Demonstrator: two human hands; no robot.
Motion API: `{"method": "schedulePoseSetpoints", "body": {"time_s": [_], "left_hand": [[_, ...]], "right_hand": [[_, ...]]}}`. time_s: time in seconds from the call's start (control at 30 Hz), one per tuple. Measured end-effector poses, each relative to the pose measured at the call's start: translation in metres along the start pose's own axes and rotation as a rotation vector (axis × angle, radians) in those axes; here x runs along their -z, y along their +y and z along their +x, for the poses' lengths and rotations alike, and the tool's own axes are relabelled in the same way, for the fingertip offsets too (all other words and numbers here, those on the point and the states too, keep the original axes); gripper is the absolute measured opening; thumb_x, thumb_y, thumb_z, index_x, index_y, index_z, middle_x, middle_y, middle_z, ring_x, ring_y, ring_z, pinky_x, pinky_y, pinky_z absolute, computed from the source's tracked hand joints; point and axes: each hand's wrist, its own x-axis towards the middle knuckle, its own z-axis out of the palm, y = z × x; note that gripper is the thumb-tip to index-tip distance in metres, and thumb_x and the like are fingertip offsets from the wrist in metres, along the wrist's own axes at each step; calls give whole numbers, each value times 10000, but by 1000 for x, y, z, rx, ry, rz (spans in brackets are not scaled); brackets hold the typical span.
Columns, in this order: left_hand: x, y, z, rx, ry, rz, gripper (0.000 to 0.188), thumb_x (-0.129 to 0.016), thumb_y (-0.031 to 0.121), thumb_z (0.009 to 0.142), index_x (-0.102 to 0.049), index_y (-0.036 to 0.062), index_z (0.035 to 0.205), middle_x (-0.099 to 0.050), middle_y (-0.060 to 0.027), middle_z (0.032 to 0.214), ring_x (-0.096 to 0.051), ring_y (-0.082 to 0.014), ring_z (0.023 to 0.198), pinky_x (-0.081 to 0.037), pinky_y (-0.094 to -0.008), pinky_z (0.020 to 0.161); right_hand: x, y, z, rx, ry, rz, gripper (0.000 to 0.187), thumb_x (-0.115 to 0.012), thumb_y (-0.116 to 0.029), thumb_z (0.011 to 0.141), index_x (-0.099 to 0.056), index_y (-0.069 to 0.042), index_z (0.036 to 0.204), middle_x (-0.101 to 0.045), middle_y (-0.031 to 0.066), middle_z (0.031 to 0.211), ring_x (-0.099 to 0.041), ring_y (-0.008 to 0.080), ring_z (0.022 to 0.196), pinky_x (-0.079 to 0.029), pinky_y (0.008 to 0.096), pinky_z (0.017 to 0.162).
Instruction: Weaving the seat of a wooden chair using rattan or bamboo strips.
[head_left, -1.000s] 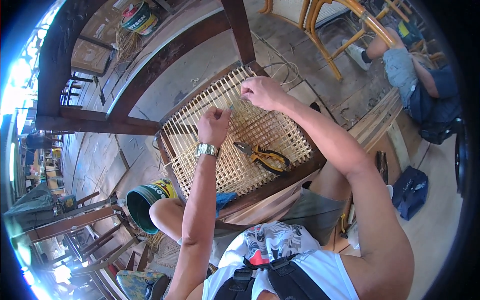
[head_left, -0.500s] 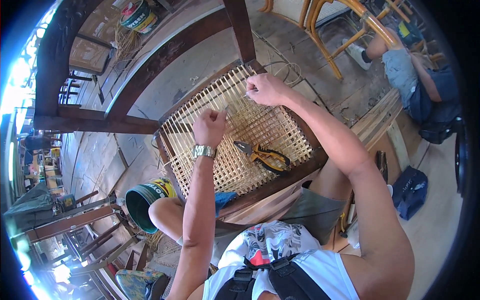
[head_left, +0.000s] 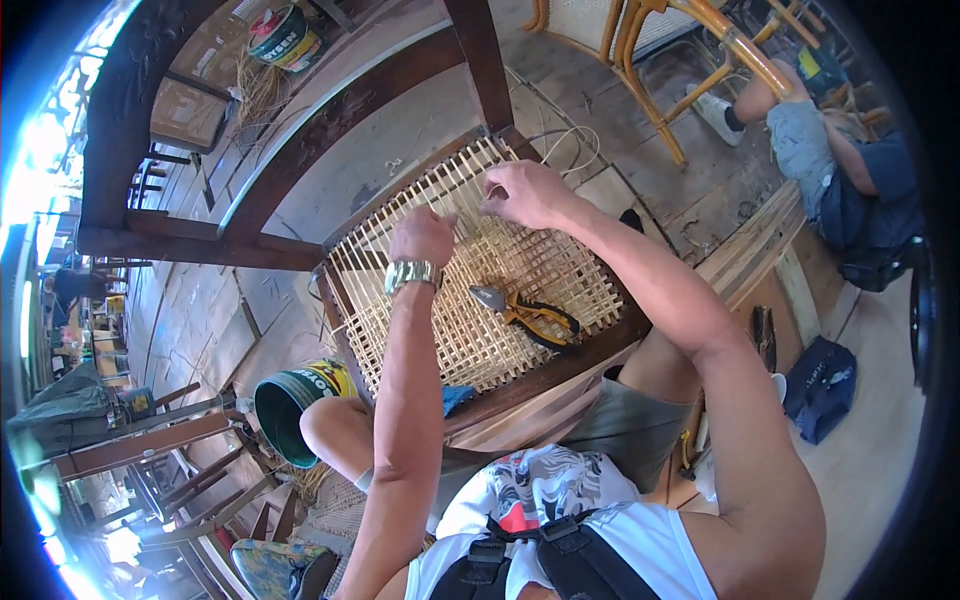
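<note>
A dark wooden chair (head_left: 345, 262) has a seat of pale cane strips (head_left: 425, 335), woven close at the near part and more open at the far side. Over the left middle of the seat, my left hand (head_left: 423, 238) is closed with fingertips together, a metal watch on its wrist. To its right, my right hand (head_left: 530, 193) bends its fingers in toward the thumb, just above the weave. Whatever thin thing either hand pinches is too small to make out. Pliers with yellow and black handles (head_left: 540, 318) rest on the weave, jaws toward the far left.
A green bucket (head_left: 285, 415) lies by my left knee, and another bucket (head_left: 285, 40) stands far left. Planks (head_left: 750, 245) run along the right. Beyond them sits another person (head_left: 840, 170) near a rattan chair (head_left: 650, 90). A dark blue bag (head_left: 822, 388) lies right.
My right hand has come slightly down and its fingers have loosened a little. My left hand has tilted, its fingers now pointing more to the right. The pliers stay on the seat.
</note>
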Motion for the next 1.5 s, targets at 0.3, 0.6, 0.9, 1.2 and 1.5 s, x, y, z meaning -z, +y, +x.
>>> {"method": "schedulePoseSetpoints", "body": {"time_s": [0.3,0.6,0.9,1.2,1.5], "left_hand": [[2,-10,-5,37,46,-143,427,-726,476,806,-723,50,828,-725,-220,850,-701,-392,844,-547,-465,766],[99,-272,-150,598,509,-213,566,-705,547,907,-662,-7,798,-665,-104,719,-582,-196,667,-506,-373,682],[54,-97,-91,-200,424,-372,304,-771,314,885,-730,56,1042,-704,-100,977,-688,-251,817,-542,-364,714],[12,-42,-40,-170,96,-39,311,-706,370,909,-650,71,844,-699,-142,911,-672,-379,871,-511,-503,722],[54,-119,-89,-111,-81,-161,306,-629,317,984,-610,38,859,-642,-205,751,-640,-372,700,-471,-476,613]], "right_hand": [[-10,8,3,111,29,27,198,-620,-132,848,-698,-4,978,-711,190,1007,-674,359,993,-526,441,886],[38,4,-15,368,206,-60,177,-642,-188,929,-705,-36,992,-648,133,1007,-660,322,959,-549,391,889],[66,88,-16,-183,49,-23,447,-693,-478,913,-735,-43,1003,-737,146,942,-695,269,879,-531,392,796],[46,55,-22,-107,18,149,287,-793,-235,818,-715,-27,999,-708,78,859,-671,183,805,-525,331,757],[98,43,-26,-17,-69,82,167,-702,-129,864,-719,-13,983,-720,114,946,-697,216,833,-541,349,755]]}}
